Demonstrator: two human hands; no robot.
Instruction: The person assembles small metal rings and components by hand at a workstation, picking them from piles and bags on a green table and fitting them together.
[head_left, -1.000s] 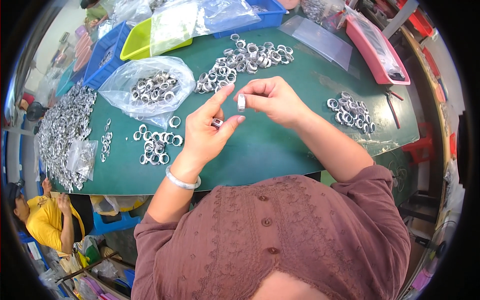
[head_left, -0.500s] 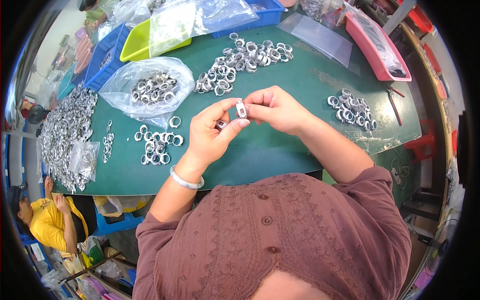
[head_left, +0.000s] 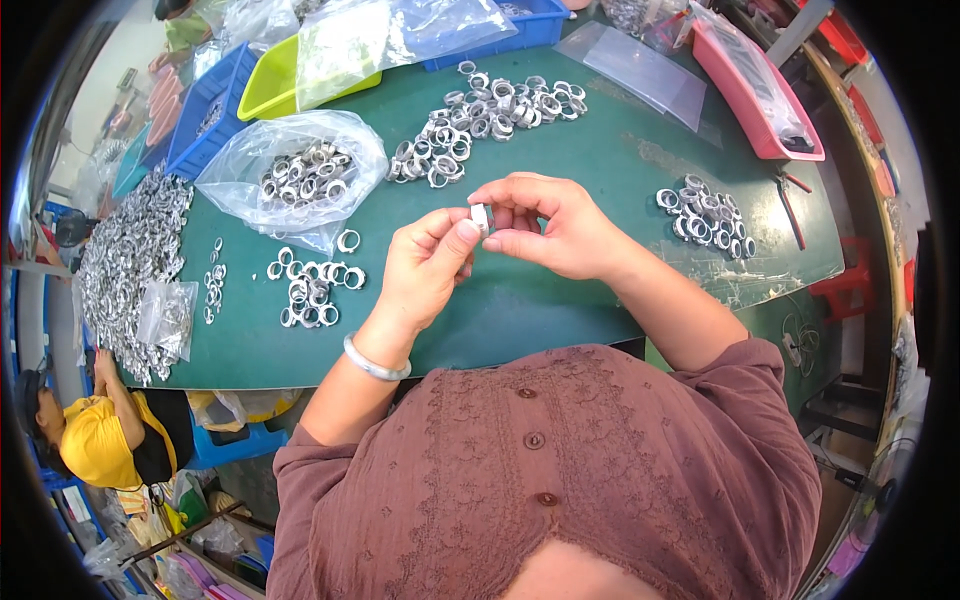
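Over the near middle of the green table [head_left: 590, 200], I hold a small silver metal ring [head_left: 481, 219] between both hands. My left hand [head_left: 428, 262] pinches it between thumb and fingers; its other fingers are curled, and whatever lies under them is hidden. On the other side, my right hand [head_left: 555, 225] has its bent fingertips and thumb around the ring. Similar rings lie in a large pile [head_left: 490, 115] beyond my hands, a small group [head_left: 312, 290] to the left and another group [head_left: 707, 218] to the right.
A clear plastic bag [head_left: 225, 185] of rings lies left of centre. Shiny metal parts [head_left: 130, 270] are heaped at the far left. Green [head_left: 262, 92] and blue [head_left: 190, 150] bins and a pink tray [head_left: 735, 105] line the back. Pliers [head_left: 790, 215] lie at right. A co-worker [head_left: 100, 440] sits at lower left.
The ring has been turned between my fingers and now shows a plain bright side. My right hand has shifted its grip. The co-worker's arms have moved toward the table.
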